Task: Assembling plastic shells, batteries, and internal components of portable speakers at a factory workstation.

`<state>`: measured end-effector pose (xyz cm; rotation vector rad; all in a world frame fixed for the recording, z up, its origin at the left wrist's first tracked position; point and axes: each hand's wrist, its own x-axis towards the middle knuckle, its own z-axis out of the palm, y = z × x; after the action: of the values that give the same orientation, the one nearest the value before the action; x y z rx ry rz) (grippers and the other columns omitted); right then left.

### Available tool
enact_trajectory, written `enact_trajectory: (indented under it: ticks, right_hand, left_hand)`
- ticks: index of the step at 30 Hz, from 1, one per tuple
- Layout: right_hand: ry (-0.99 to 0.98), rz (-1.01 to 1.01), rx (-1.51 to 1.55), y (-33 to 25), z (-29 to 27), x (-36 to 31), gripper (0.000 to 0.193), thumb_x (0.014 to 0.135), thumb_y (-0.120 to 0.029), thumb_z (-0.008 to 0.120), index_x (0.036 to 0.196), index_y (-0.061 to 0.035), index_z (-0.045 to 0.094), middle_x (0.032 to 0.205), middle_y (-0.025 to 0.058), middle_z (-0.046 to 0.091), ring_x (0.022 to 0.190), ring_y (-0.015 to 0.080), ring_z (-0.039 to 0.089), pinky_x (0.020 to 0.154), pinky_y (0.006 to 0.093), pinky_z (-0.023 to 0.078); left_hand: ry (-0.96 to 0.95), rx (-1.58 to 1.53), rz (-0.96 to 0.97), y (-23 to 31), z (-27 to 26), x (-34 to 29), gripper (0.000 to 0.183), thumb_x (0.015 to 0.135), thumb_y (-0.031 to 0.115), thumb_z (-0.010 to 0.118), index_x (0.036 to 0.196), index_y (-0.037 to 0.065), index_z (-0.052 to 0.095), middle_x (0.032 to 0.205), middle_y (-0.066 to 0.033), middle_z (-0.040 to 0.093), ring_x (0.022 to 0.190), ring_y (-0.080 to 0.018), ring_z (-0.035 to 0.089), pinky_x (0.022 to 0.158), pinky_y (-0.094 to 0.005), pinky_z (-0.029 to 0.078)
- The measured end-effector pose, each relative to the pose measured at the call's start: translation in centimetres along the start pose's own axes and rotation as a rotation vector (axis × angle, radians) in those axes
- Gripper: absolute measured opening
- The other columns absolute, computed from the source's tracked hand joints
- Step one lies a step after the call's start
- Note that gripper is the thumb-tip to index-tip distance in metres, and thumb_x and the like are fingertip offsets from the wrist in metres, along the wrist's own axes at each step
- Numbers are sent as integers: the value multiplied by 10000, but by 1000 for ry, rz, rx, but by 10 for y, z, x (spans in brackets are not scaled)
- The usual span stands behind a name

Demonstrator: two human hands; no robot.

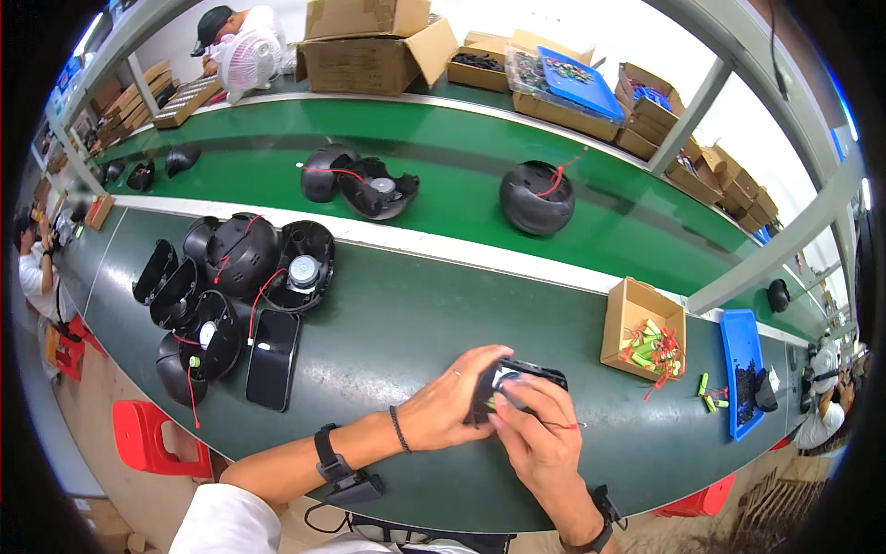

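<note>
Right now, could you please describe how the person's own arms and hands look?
The left hand has a thin ring; its forearm wears a dark bracelet, a black strap with a boxy device, and a white sleeve. Behind the right hand is a black wristband.

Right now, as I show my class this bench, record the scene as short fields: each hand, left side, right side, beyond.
Left hand: holds a black casing
Right hand: touches the casing; exact grip unclear
Left side: rounded black shells; flat black panel
Right side: cardboard box with green-and-red pieces; blue tray with small black parts
Beyond: green strip carrying more black shells
</note>
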<state>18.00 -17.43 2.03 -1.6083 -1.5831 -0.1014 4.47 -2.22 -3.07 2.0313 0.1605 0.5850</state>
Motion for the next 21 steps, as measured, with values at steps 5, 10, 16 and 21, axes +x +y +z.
enact_trajectory:
  ticks: [5, 10, 16, 21]
  right_hand:
    - [-118, 57, -151, -4, -2, -20, 511, 777, -138, 899, 1274, -167, 784, 1465, 171, 626, 1338, 409, 573, 1107, 523, 472]
    - [-251, 124, -185, -12, -18, -10, 697, 820, -227, 896, 1479, -207, 671, 1611, 274, 444, 1432, 495, 449, 1168, 585, 384]
    - [-323, 345, 219, -30, -53, 54, 807, 892, -261, 846, 1605, -99, 504, 1491, 256, 558, 1260, 416, 626, 1073, 465, 509]
    - [-253, 141, 118, 28, 41, 153, 754, 933, -289, 804, 1565, -66, 457, 1428, 288, 562, 1282, 460, 626, 1071, 529, 524]
  left_hand:
    - [-12, 14, 61, 2, 1, -3, 1057, 814, 111, 883, 1643, 17, 234, 1606, -269, 415, 1473, -490, 447, 1225, -515, 410]
    - [27, -78, -9, 6, -2, 1, 1088, 835, 157, 896, 1670, 40, 208, 1577, -287, 437, 1457, -472, 481, 1216, -507, 418]
    - [597, 450, -264, -3, -64, -32, 1110, 811, 241, 929, 1628, -41, 232, 1492, -276, 463, 1375, -425, 526, 1179, -485, 438]
    - [688, 596, -389, 15, -68, -55, 1144, 937, 261, 833, 1650, -113, 20, 1599, -388, 245, 1496, -528, 345, 1271, -523, 297]
